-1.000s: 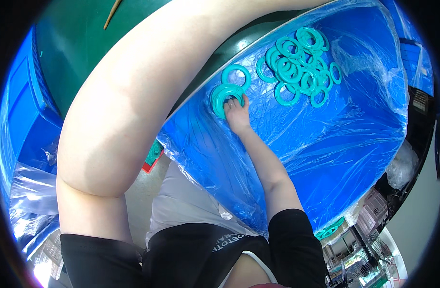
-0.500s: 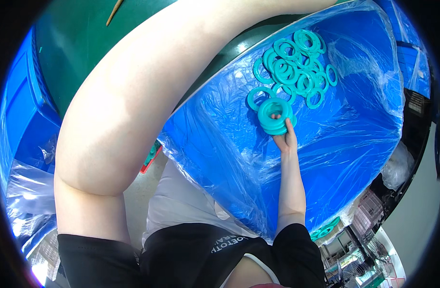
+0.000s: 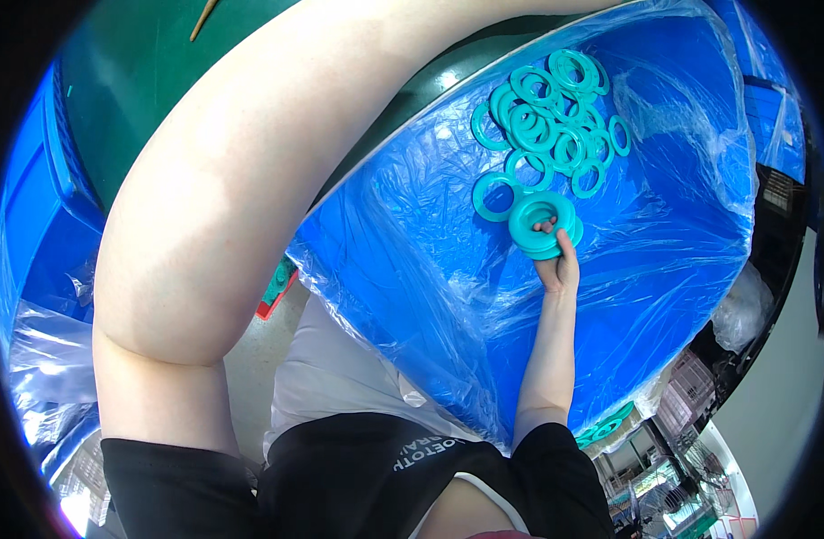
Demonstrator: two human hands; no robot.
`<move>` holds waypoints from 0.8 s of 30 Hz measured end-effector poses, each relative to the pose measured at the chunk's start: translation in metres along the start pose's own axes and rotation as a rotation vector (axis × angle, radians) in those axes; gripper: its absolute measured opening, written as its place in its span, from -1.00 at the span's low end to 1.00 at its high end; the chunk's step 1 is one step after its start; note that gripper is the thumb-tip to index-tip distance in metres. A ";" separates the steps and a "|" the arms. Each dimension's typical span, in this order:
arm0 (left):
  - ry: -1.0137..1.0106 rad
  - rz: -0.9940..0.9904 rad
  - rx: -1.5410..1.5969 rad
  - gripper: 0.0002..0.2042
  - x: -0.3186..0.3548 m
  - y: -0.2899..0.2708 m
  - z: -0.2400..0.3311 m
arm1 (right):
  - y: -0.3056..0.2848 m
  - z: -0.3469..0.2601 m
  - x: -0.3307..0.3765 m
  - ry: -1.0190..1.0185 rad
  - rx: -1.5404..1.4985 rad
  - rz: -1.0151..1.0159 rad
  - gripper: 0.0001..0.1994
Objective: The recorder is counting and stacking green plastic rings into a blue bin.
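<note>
- right hand (image 3: 558,269) reaches out into a big blue bin lined with clear plastic film (image 3: 663,269), fingers clamped on a small stack of teal rings (image 3: 539,223), thumb poking into the centre hole
- stack sits on the lining, just below the loose pile of teal rings (image 3: 555,112), touching or nearly touching one single ring (image 3: 494,196) on its left
- loose pile lies in the upper part of the bin, rings overlapping flat
- left arm (image 3: 250,180) sweeps up across the view from lower left to the top edge; left hand is out of frame, cannot tell its grip
- bin's lining is wrinkled and shiny, film spills over the near rim (image 3: 403,350)
- dark green surface (image 3: 133,81) behind the arm at upper left, a thin wooden stick (image 3: 203,9) on it at the top edge
- another blue bin with plastic film (image 3: 44,269) at far left
- grey floor (image 3: 250,350) below, a small red and teal thing (image 3: 277,287) beside the bin, too hidden to tell
- wire baskets and clutter (image 3: 681,422) at lower right, blurred
- black shirt (image 3: 385,485) at the bottom edge
</note>
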State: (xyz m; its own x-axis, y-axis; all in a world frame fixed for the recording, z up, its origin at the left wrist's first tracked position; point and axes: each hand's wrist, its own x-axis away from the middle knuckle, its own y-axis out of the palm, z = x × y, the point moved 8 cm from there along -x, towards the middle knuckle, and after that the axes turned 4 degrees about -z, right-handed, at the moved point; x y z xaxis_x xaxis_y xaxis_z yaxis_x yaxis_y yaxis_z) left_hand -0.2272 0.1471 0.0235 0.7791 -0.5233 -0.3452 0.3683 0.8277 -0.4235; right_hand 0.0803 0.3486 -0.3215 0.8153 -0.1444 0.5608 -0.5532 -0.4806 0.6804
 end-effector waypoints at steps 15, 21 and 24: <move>-0.361 -0.068 -0.171 -0.78 -0.005 0.007 -0.006 | 0.023 0.095 -0.034 -0.578 2.446 -0.147 -0.56; -0.069 -0.061 0.078 -0.80 0.001 0.002 0.002 | 0.038 0.099 -0.043 -0.308 2.428 -0.003 -0.46; -0.025 -0.080 0.144 -0.82 -0.013 0.024 -0.006 | 0.028 0.048 -0.025 -0.108 1.781 0.374 -0.46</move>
State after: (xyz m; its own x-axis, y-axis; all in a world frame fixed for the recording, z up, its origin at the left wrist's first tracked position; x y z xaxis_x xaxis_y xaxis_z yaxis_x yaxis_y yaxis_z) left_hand -0.2321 0.1727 0.0126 0.7558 -0.5853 -0.2936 0.4976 0.8048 -0.3234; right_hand 0.0530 0.2971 -0.3396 0.7520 -0.4629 0.4693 0.0740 -0.6482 -0.7579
